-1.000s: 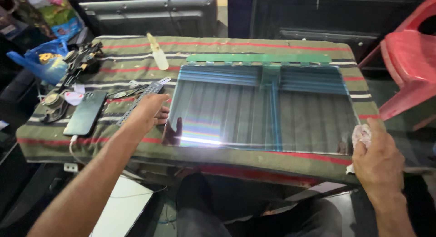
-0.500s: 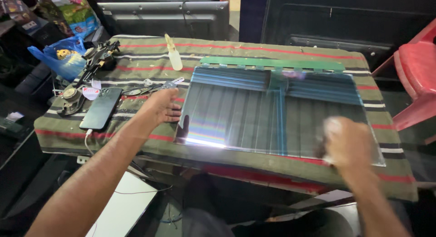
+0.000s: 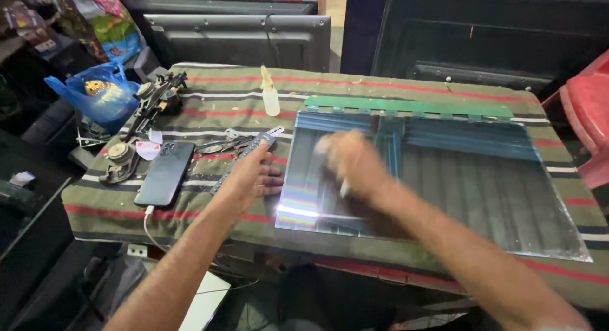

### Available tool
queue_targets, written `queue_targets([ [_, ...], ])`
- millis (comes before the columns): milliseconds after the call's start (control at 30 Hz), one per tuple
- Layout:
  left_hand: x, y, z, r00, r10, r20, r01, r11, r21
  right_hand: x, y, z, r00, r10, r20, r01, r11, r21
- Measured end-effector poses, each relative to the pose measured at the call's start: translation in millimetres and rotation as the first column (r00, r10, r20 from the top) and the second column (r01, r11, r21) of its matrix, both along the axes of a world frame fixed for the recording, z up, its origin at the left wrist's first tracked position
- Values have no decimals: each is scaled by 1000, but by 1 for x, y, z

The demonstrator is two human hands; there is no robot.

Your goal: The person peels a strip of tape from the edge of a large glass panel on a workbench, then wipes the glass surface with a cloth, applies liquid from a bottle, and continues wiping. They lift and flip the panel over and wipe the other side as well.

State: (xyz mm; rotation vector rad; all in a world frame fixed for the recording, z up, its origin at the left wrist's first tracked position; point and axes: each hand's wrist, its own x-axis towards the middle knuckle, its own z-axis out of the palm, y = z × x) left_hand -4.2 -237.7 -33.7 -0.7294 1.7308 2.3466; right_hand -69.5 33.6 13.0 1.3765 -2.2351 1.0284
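left hand [image 3: 250, 179] flat, pinning panel [image 3: 457, 185] edge | right hand [image 3: 352, 161] blurred, grip unclear | risk: panel slides, cracks

Two hands show: the left hand [image 3: 250, 175] at about 9 o'clock of the one glossy panel [image 3: 444, 179], and the right hand [image 3: 349, 163], blurred, over that panel's left part. On the one striped cloth [image 3: 209, 90] lie one green strip [image 3: 406, 106] at the panel's 12 o'clock, one pale bottle [image 3: 271, 97] at its 11 o'clock, one remote [image 3: 247, 155], one black phone [image 3: 165, 174] and one white cable [image 3: 147, 220] below it. Off the cloth at 10 o'clock sits one blue bag [image 3: 95, 96], and at 3 o'clock stands one red chair [image 3: 587, 115]; the heap of small tools [image 3: 149, 103] at the left edge is too tangled to count.
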Motion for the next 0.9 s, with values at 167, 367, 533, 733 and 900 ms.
queue_targets([
  [167,7,4,13,1000,-23,7,23,999,26,-11,-23,-3,988,-141,-65,153,953,260],
  [367,11,5,20,999,-45,-7,46,999,4,61,-7,-24,675,653,342,-696,718,3],
  [533,15,9,19,999,-36,-11,37,999,19,-26,-19,-7,992,-77,-98,73,997,-38],
  [733,19,7,18,987,-133,-94,123,986,-112,65,-23,4,933,349,82,-356,930,90],
  [900,54,24,17,847,-362,-388,-5,727,-687,25,-4,20,997,51,63,-58,992,114],
])
